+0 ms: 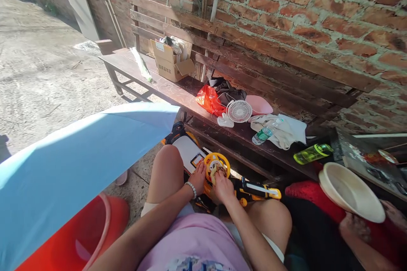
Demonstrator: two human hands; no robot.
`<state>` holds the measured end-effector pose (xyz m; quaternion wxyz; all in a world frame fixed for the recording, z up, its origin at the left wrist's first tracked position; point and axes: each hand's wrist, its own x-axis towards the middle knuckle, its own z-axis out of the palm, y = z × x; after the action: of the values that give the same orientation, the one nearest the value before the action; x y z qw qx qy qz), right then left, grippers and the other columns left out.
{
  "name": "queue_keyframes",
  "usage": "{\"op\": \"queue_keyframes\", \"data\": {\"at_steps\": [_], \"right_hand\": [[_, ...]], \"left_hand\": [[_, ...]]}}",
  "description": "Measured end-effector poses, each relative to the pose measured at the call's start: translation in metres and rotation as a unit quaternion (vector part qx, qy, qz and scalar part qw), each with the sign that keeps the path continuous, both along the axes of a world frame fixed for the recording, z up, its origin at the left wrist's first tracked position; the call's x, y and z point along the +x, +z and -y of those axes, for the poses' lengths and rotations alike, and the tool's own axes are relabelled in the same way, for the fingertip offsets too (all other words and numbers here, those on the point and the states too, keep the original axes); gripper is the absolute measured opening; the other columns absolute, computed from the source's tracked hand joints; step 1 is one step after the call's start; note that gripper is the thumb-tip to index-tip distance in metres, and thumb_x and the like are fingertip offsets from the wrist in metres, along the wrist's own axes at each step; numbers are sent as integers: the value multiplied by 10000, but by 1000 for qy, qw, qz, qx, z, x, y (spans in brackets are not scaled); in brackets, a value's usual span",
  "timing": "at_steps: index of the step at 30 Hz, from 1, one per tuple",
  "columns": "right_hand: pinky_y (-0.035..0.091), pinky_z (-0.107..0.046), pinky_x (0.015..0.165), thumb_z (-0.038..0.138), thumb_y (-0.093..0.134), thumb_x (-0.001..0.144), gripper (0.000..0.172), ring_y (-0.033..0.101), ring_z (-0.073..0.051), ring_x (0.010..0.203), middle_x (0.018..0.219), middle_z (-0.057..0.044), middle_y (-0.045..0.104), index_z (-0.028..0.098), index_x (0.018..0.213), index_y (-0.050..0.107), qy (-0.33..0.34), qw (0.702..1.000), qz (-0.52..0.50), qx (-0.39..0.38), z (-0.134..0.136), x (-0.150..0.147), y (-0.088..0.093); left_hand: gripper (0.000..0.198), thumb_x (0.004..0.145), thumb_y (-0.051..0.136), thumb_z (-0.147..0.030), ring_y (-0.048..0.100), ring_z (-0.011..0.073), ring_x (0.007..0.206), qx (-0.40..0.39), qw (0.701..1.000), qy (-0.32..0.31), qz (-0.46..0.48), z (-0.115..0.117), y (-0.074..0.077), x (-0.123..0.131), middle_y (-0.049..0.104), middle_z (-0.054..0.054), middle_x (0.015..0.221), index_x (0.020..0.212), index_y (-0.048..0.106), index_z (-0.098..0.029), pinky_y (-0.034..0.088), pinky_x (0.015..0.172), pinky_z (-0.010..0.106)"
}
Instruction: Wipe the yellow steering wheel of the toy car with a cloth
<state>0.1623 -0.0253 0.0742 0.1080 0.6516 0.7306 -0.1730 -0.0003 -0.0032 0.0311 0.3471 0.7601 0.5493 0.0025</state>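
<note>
Between my knees is a yellow, black and white ride-on toy car with a yellow toy steering wheel (226, 156). My left hand (197, 179), with a pale bead bracelet at the wrist, lies with its fingers stretched out on the toy at the left side of the wheel. Over the middle of the wheel, my right hand (223, 187) is closed on a small crumpled pale-yellow and brown cloth (214, 173). Its fingertips are partly hidden by the cloth and wheel. A white panel (186, 149) of the toy shows beyond my left hand.
A wooden bench (171, 91) along the brick wall carries a cardboard box (165, 64), red bag (210, 99), white fan (239, 111), bottle (263, 134) and green bottle (313, 153). At right, another person's hands hold a cream basin (341, 188). A red tub (119, 216) and blue sheet (79, 156) lie left.
</note>
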Motion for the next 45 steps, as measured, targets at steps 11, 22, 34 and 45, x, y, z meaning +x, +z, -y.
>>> {"op": "queue_keyframes", "data": {"at_steps": [11, 22, 34, 45], "right_hand": [[504, -386, 1185, 145, 585, 911, 600, 605, -246, 1447, 1607, -93, 619, 240, 1502, 626, 51, 979, -193, 49, -18, 8, 2], [519, -361, 1081, 283, 588, 980, 399, 688, -243, 1257, 1539, -70, 644, 261, 1346, 745, 40, 995, -87, 4, -79, 7, 7], [521, -335, 1059, 252, 561, 1001, 392, 682, -251, 1288, 1445, -130, 673, 212, 1372, 681, -68, 994, -81, 27, -27, 42, -14], [555, -327, 1007, 171, 590, 949, 372, 725, -236, 1193, 1460, -94, 661, 245, 1300, 691, 5, 995, -101, -6, 14, 11, 0]], "left_hand": [[1121, 747, 775, -259, 113, 364, 1724, -19, 998, 24, 57, -1, -7, -2, 60, 172, 1859, 1742, 284, -96, 236, 1396, 470], [1242, 734, 824, -288, 58, 392, 1726, -24, 999, 16, 37, -1, -9, -1, 26, 194, 1858, 1770, 161, -114, 282, 1370, 556], [1217, 754, 800, -280, 88, 361, 1728, -22, 1000, 1, 21, -1, -4, -1, 33, 179, 1859, 1777, 157, -134, 268, 1381, 504], [1186, 745, 736, -246, 203, 393, 1704, -17, 999, 9, 28, -2, -2, -2, 47, 162, 1862, 1780, 165, -148, 333, 1360, 509]]}}
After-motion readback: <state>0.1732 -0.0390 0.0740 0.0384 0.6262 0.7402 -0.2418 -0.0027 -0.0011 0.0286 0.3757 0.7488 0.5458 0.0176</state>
